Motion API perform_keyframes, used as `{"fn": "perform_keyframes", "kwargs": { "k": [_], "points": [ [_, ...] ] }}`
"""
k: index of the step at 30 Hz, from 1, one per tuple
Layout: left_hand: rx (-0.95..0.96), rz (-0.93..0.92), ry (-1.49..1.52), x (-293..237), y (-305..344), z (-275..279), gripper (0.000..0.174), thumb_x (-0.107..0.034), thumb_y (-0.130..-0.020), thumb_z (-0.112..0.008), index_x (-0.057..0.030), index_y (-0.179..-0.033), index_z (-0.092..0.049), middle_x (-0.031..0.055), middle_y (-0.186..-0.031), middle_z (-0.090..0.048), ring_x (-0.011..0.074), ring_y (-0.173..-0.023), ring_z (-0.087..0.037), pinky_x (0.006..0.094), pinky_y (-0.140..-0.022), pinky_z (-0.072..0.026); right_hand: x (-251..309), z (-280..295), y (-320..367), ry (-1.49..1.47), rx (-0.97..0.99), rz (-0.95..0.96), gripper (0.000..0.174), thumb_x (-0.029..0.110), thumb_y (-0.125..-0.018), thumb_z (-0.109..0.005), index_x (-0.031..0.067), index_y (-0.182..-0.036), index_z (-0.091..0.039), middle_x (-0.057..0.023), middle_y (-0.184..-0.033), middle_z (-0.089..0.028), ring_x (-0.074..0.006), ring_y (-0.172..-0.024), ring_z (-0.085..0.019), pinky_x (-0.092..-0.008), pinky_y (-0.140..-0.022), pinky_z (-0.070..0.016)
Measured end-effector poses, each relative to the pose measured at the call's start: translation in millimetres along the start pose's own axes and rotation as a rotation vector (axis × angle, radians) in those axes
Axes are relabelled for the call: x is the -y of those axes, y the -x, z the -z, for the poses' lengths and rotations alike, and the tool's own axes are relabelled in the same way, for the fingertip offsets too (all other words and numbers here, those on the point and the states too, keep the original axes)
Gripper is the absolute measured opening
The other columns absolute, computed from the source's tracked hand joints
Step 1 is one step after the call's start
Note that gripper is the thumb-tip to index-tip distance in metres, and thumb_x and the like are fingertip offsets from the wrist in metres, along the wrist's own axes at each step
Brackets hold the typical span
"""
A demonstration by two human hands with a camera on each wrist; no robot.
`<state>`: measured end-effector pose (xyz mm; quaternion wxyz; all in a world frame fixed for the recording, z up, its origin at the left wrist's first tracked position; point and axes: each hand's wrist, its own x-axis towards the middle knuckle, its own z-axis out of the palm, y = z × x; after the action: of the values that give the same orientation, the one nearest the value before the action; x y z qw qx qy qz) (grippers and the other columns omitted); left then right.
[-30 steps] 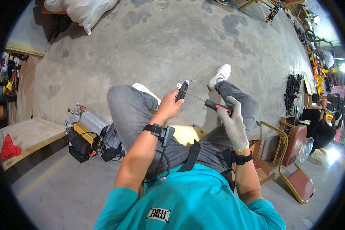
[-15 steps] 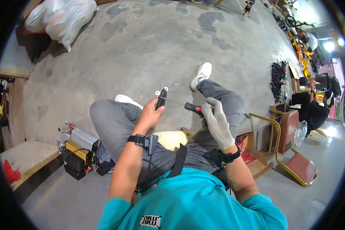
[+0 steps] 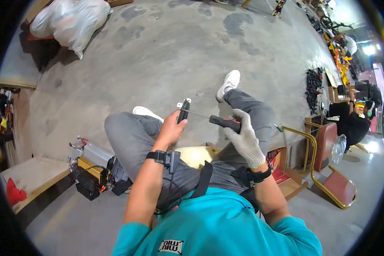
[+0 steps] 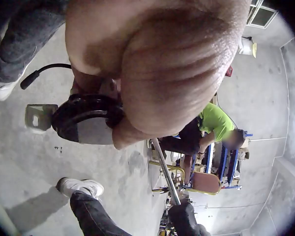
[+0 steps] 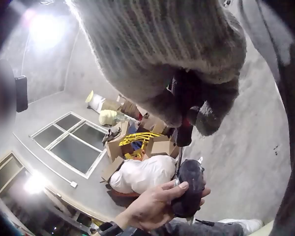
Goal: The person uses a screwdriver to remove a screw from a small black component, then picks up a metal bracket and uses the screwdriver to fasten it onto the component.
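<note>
My bare left hand (image 3: 170, 129) holds a black oval part (image 3: 183, 112) upright between thumb and fingers, out over the gap between the knees. A small pale bracket (image 4: 37, 118) sticks out from the part in the left wrist view, and a short black cable with a plug (image 4: 30, 78) shows near it. My right hand (image 3: 246, 141), in a knitted glove, grips a screwdriver (image 3: 225, 123) by its black and red handle. The metal shaft (image 4: 166, 169) runs across to the part, its tip right at the side facing the right hand. In the right wrist view, gloved fingers (image 5: 211, 110) close round the handle.
Left of the legs lie a battery-like metal box and wiring (image 3: 98, 158) beside a low wooden platform (image 3: 30, 175). An open carton (image 3: 286, 173) and a fallen gold-framed chair (image 3: 328, 166) are at the right. White bags (image 3: 72, 25) stand far left; another person sits at right.
The gloved right hand has shifted its fingers about the screwdriver handle, while the shaft still reaches the black part. The left hand keeps its hold. The head view has swung to the right.
</note>
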<state>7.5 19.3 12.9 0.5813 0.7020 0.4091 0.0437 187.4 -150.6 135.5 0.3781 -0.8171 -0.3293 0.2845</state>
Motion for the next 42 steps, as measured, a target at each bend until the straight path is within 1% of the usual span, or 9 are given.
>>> {"fn": "perform_keyframes", "kwargs": {
  "k": [4,11,15,17,21,23,30,35,42],
  "points": [
    [-0.040,-0.075,-0.021,0.2,1.2,-1.0,0.038,-0.021,-0.091,-0.068,-0.0031,-0.123,-0.060,0.0215,-0.095,-0.069,0.0369,-0.088,-0.067,0.0414,-0.079,-0.0513,12.0,4.3,-4.8,-0.119,0.018,-0.332,0.057,0.022,-0.090,-0.070,-0.0017,-0.136,-0.046,-0.0157,-0.108,-0.064,-0.0172,-0.081,-0.064,-0.0297,-0.074,-0.0520],
    [-0.008,-0.028,0.022,-3.0,2.4,-0.5,0.039,-0.017,-0.091,-0.068,-0.0016,-0.125,-0.059,0.0242,-0.103,-0.068,0.0409,-0.096,-0.065,0.0421,-0.084,-0.0500,13.7,1.7,0.6,-0.084,0.018,-0.139,0.059,0.029,-0.092,-0.067,-0.0013,-0.138,-0.045,-0.0173,-0.112,-0.065,-0.0194,-0.096,-0.065,-0.0309,-0.082,-0.0533],
    [-0.059,-0.084,0.017,2.2,0.4,-3.7,0.041,-0.020,-0.091,-0.069,-0.0014,-0.126,-0.059,0.0210,-0.098,-0.070,0.0346,-0.088,-0.067,0.0406,-0.080,-0.0512,2.6,4.1,-5.1,-0.206,0.020,-0.327,0.060,0.026,-0.091,-0.068,-0.0005,-0.138,-0.044,-0.0184,-0.113,-0.064,-0.0186,-0.094,-0.066,-0.0310,-0.081,-0.0540],
    [-0.040,-0.056,0.017,2.5,-0.6,-3.1,0.042,-0.020,-0.091,-0.069,-0.0012,-0.127,-0.059,0.0210,-0.098,-0.070,0.0344,-0.089,-0.067,0.0407,-0.081,-0.0511,14.0,3.4,-1.8,-0.065,0.028,-0.263,0.045,0.022,-0.096,-0.063,0.0007,-0.133,-0.049,-0.0067,-0.098,-0.061,-0.0101,-0.077,-0.060,-0.0256,-0.062,-0.0515],
    [-0.043,-0.064,-0.012,1.7,-0.1,-2.3,0.042,-0.020,-0.091,-0.068,-0.0010,-0.127,-0.059,0.0210,-0.097,-0.069,0.0349,-0.088,-0.067,0.0409,-0.080,-0.0511,5.5,-3.2,0.9,-0.128,-0.011,-0.093,0.044,0.025,-0.098,-0.062,0.0002,-0.133,-0.050,-0.0055,-0.097,-0.060,-0.0098,-0.077,-0.060,-0.0260,-0.063,-0.0510],
    [-0.044,-0.060,-0.007,0.8,-0.1,-2.3,0.041,-0.020,-0.091,-0.068,-0.0014,-0.126,-0.059,0.0210,-0.097,-0.069,0.0351,-0.087,-0.067,0.0409,-0.080,-0.0511,0.5,0.8,-3.7,-0.124,-0.019,-0.282,0.052,0.030,-0.094,-0.062,-0.0001,-0.134,-0.049,-0.0185,-0.112,-0.065,-0.0208,-0.094,-0.067,-0.0323,-0.087,-0.0510],
    [-0.033,-0.072,0.005,2.4,-0.4,-2.2,0.037,-0.021,-0.090,-0.067,-0.0008,-0.121,-0.060,0.0205,-0.092,-0.069,0.0351,-0.085,-0.067,0.0411,-0.078,-0.0510,22.0,1.8,2.4,-0.071,0.018,-0.171,0.051,0.032,-0.096,-0.060,-0.0009,-0.134,-0.050,-0.0148,-0.101,-0.065,-0.0161,-0.086,-0.065,-0.0312,-0.081,-0.0522],
    [-0.049,-0.111,-0.004,3.6,-1.6,-2.9,0.036,-0.021,-0.091,-0.067,-0.0007,-0.120,-0.060,0.0200,-0.090,-0.068,0.0342,-0.082,-0.066,0.0405,-0.076,-0.0509,15.6,10.9,-5.9,-0.297,0.110,-0.460,0.057,0.026,-0.092,-0.066,-0.0008,-0.138,-0.045,-0.0118,-0.103,-0.063,-0.0137,-0.082,-0.063,-0.0303,-0.075,-0.0535],
    [0.000,-0.026,-0.001,-5.6,0.8,0.8,0.040,-0.017,-0.090,-0.067,0.0006,-0.125,-0.058,0.0259,-0.103,-0.068,0.0421,-0.097,-0.065,0.0440,-0.084,-0.0498,11.7,2.3,0.4,-0.063,0.005,-0.115,0.053,0.030,-0.096,-0.061,-0.0024,-0.135,-0.049,-0.0113,-0.100,-0.064,-0.0133,-0.084,-0.063,-0.0288,-0.073,-0.0533]
  ]
}}
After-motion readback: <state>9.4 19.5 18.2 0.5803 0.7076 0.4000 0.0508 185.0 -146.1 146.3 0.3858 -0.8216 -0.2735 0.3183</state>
